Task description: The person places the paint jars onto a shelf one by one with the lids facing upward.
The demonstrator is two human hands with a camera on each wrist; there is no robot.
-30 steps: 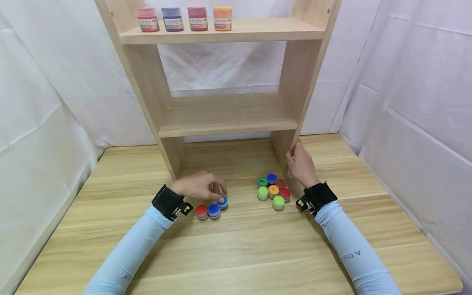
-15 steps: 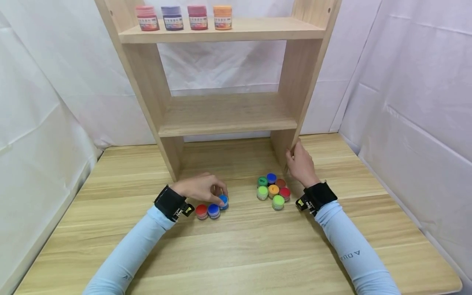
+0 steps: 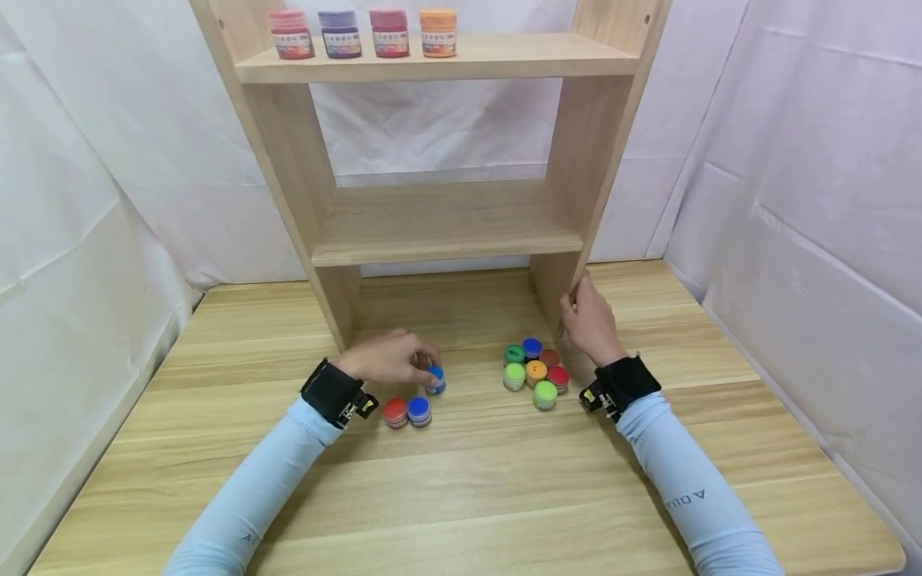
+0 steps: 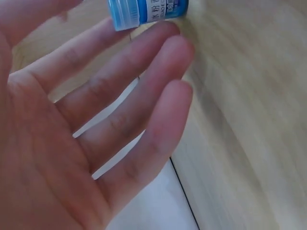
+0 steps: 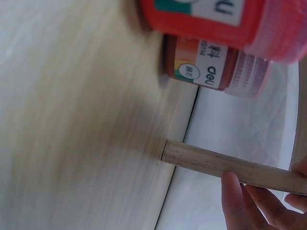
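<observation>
In the head view my left hand (image 3: 389, 358) pinches a light-blue paint jar (image 3: 435, 382) between thumb and forefinger, at the table near the shelf's foot. The left wrist view shows this jar (image 4: 148, 10) at the top, its other fingers spread below it. Just in front stand a red paint jar (image 3: 395, 412) and a dark-blue one (image 3: 419, 411), side by side. My right hand (image 3: 591, 324) grips the lower right side panel of the wooden shelf (image 3: 446, 250). Fingers and thumb lie on either side of that panel (image 5: 206, 164) in the right wrist view.
Beside the right hand, several paint jars stand in a cluster, among them an orange one (image 3: 536, 373) and a light-green one (image 3: 545, 394). On the upper shelf board (image 3: 519, 48) a row of larger jars stands toward the left. White cloth (image 3: 814, 200) surrounds the table.
The left hand has shifted the light-blue jar back toward the shelf, leaving a gap to the dark-blue jar. My right hand keeps its grip on the panel.
</observation>
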